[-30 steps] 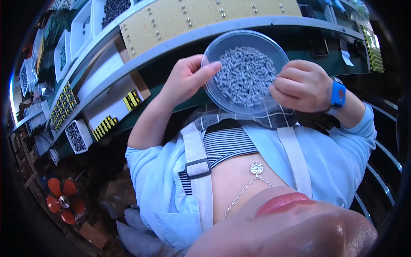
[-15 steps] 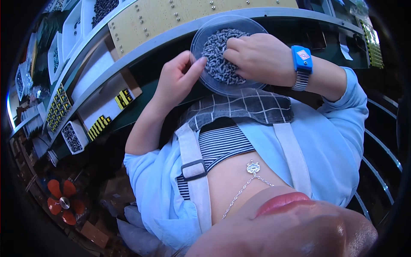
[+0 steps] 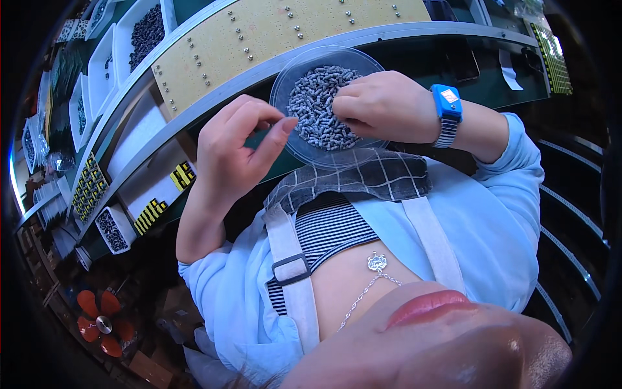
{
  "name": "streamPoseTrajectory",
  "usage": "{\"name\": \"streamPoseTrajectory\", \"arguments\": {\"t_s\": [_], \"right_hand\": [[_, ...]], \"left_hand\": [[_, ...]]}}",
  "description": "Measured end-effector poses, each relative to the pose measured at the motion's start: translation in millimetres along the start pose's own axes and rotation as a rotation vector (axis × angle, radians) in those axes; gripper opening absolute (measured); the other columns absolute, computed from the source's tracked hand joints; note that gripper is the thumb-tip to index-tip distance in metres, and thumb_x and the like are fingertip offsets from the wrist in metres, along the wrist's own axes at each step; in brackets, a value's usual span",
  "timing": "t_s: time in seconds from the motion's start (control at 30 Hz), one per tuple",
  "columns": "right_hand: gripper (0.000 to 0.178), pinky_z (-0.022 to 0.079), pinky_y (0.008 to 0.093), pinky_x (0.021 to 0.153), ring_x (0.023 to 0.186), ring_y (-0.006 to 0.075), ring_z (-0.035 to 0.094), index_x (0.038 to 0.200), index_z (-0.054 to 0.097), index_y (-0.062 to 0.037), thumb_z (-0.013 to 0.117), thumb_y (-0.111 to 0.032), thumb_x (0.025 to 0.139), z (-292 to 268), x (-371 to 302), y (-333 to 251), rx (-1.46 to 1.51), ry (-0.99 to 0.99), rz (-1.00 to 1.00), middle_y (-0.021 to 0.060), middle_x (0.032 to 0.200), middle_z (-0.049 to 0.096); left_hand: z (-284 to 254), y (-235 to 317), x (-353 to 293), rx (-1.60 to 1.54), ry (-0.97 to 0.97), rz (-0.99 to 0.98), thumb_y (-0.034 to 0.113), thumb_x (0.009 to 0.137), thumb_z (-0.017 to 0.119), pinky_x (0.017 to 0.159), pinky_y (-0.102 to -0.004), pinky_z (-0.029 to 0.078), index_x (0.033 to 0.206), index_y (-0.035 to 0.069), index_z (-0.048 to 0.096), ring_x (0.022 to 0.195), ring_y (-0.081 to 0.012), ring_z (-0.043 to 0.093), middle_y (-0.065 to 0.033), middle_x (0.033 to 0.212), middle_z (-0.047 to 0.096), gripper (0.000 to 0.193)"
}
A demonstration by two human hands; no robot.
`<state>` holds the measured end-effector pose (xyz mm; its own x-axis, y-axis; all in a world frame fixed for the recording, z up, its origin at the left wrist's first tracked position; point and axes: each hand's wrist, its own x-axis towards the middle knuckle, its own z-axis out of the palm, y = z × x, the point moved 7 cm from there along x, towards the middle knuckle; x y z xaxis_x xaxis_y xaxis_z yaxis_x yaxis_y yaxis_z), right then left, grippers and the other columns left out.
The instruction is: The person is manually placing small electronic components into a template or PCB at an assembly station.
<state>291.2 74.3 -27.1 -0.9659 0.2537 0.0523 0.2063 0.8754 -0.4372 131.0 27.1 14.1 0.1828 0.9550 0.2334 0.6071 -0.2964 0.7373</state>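
Note:
A round clear plastic tub (image 3: 282, 91) holds a heap of small grey cylindrical pieces (image 3: 317, 117). My right hand (image 3: 382, 107), with a blue wrist strap (image 3: 447, 104) behind it, is over the right side of the heap. Its fingers are curled closed, and whatever they hold is hidden. To the left of the tub is my left hand (image 3: 236, 146), its thumb and forefinger closed together in a pinch near the tub's rim. Anything between those fingertips is too small to make out.
Beyond the tub lies a pale yellow board (image 3: 259, 39) with rows of small metal parts, behind a metal rail (image 3: 246, 70). White bins (image 3: 170, 16) of dark pieces line the left. Yellow-and-black parts (image 3: 150, 216) sit on a white surface. An orange fan (image 3: 103, 324) stands lower left.
My left hand has drawn away from the tub toward the left, its thumb and forefinger now meeting. The right hand stays over the grey pieces. The whole view has shifted slightly.

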Motion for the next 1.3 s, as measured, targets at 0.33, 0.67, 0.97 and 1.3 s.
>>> {"name": "streamPoseTrajectory", "arguments": {"t_s": [0.33, 0.67, 0.97, 1.3], "right_hand": [[0.016, 0.054, 0.0354, 0.067, 0.080, 0.0260, 0.065, 0.092, 0.064, -0.0058, 0.073, -0.009, 0.079, -6, 8, -7, -0.010, -0.044, -0.062, 0.0088, 0.088, 0.063], [0.021, 0.056, 0.0308, 0.070, 0.083, 0.0243, 0.068, 0.107, 0.069, -0.0047, 0.069, -0.007, 0.087, -30, -21, 13, 0.286, 0.301, -0.082, 0.0104, 0.095, 0.066], [0.019, 0.053, 0.0323, 0.066, 0.078, 0.0258, 0.065, 0.105, 0.069, -0.0043, 0.068, -0.007, 0.086, -77, -46, 72, 0.049, 0.676, 0.332, 0.0109, 0.092, 0.066], [0.010, 0.052, 0.0386, 0.065, 0.074, 0.0328, 0.064, 0.088, 0.068, -0.0008, 0.066, -0.009, 0.083, -76, -44, 95, 0.241, 0.911, -0.054, 0.0164, 0.082, 0.066]], "left_hand": [[19, 13, 11, 0.068, -0.103, 0.147, 0.016, 0.081, 0.076, 0.059, -0.0306, 0.051, 0.086, 0.005, 0.068, 0.071, -0.0242, 0.066, -0.0083, 0.080, 0.066, 0.015], [35, 26, 23, 0.105, -0.259, 0.245, 0.020, 0.082, 0.075, 0.060, -0.0323, 0.051, 0.091, 0.006, 0.067, 0.072, -0.0245, 0.064, -0.0073, 0.080, 0.063, 0.018], [89, 27, 30, 0.350, -0.436, 0.363, 0.014, 0.081, 0.072, 0.074, -0.0335, 0.053, 0.110, 0.004, 0.064, 0.091, -0.0262, 0.062, -0.0101, 0.100, 0.062, 0.032], [97, 20, 26, 0.460, -0.517, 0.332, 0.005, 0.074, 0.068, 0.074, -0.0335, 0.055, 0.093, 0.002, 0.066, 0.088, -0.0236, 0.065, -0.0093, 0.092, 0.062, 0.019]]}}
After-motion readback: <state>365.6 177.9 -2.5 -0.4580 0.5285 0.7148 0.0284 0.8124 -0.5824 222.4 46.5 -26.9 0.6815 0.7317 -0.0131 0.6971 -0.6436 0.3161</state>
